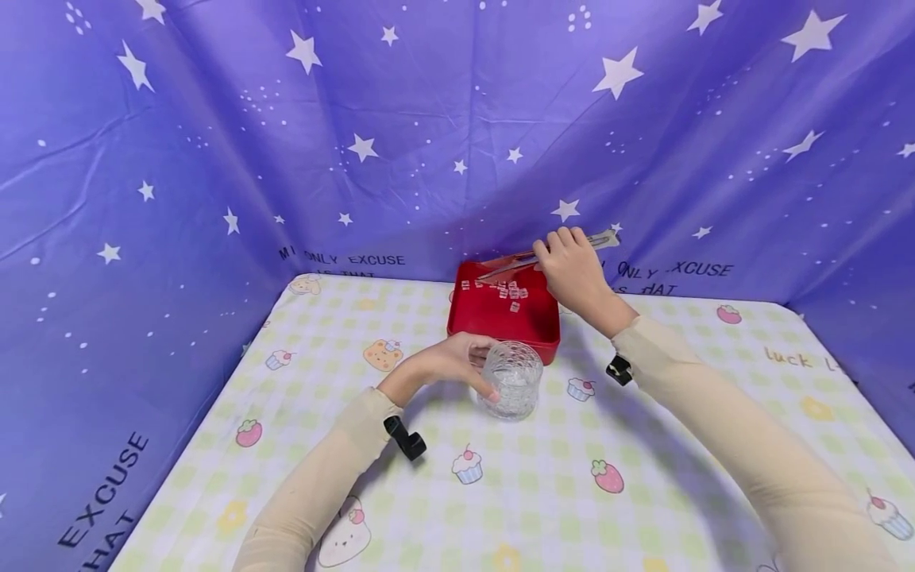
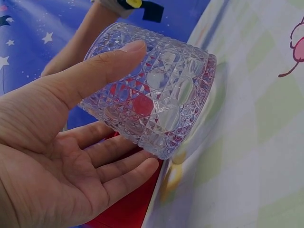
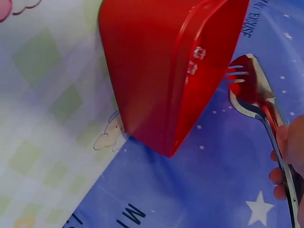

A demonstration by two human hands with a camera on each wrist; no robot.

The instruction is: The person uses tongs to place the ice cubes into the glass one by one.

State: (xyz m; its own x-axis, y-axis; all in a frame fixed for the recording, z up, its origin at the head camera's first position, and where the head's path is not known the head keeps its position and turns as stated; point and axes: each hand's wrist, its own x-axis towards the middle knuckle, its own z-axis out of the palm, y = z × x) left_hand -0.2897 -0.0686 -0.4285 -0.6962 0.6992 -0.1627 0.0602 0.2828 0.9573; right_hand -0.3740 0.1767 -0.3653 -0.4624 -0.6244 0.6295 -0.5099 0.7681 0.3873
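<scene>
The left hand grips a clear glass just on the near side of the red box; the right hand holds metal tongs above small clear cubes inside it.

free gap btwn glass & r sleeve, red tray in way beyond

The left grip holds a rough-faceted cup, apparently glass; the right grip, polished metal tongs; between them, a glossy tray.
</scene>
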